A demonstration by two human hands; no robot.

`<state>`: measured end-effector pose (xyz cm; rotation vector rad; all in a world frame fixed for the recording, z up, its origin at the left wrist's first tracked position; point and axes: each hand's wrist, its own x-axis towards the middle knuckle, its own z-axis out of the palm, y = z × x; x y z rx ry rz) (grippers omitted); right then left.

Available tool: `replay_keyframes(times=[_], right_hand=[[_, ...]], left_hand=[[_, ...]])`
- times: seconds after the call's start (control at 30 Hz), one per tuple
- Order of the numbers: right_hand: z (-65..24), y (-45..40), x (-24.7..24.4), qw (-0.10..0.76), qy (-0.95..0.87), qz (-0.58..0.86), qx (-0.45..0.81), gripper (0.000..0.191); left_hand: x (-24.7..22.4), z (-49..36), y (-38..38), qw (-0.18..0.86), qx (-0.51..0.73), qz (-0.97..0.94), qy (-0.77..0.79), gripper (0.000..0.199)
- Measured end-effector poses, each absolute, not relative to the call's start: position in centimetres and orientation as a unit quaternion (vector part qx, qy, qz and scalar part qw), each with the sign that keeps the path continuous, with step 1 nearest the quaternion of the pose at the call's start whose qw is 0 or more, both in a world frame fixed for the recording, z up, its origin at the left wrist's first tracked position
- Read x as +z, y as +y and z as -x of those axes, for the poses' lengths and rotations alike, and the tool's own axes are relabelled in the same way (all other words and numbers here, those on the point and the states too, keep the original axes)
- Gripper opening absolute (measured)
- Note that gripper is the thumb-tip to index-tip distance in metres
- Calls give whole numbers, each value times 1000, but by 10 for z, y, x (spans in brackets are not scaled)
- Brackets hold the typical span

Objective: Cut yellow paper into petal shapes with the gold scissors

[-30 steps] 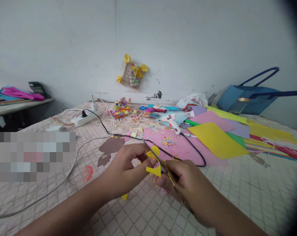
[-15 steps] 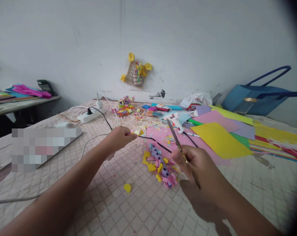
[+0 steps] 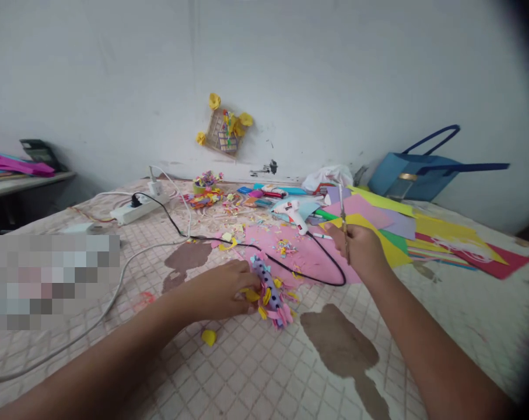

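Note:
My left hand [image 3: 227,289] reaches in at the middle of the table, its fingers closed around a yellow cut-out piece [image 3: 250,295]. Against those fingers lies a lilac roll with dark dots [image 3: 268,286], with pink and yellow cut pieces around it. Farther right, my right hand [image 3: 364,248] grips scissors [image 3: 343,216], their blades pointing up and away from me. A single yellow piece [image 3: 209,337] rests on the cloth nearer to me.
A white glue gun [image 3: 297,216] lies on a pink sheet [image 3: 264,236]; its black cord loops between my hands. Coloured sheets [image 3: 391,221] spread to the right before a blue bag [image 3: 415,175]. At the back left is a power strip [image 3: 137,210]. Paper scraps litter the middle.
My left hand has come nearer and right, from the scraps by the black cord to the yellow pieces. My right hand with the scissors has moved right and away. The view has shifted right.

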<state>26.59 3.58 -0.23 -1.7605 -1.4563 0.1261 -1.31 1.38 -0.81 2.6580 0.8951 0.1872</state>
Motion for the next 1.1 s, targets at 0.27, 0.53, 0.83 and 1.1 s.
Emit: replay_keyframes(times=[0.27,0.53,0.83,1.1], right_hand=[[-266,39,-9,419,-588,688,79,45],[-261,37,-8,417,-590,682,110,46],[-269,47,-12,386,-579,712,97,42],[-290,54,-13,368,-537,756,72,43]], left_hand=[[-2,14,16,187,92,-928,310,17],[6,22,23,408,222,-811,355,18],[14,22,17,306,253,-828,396,22],[29,40,13,363,-43,-881,300,27]])
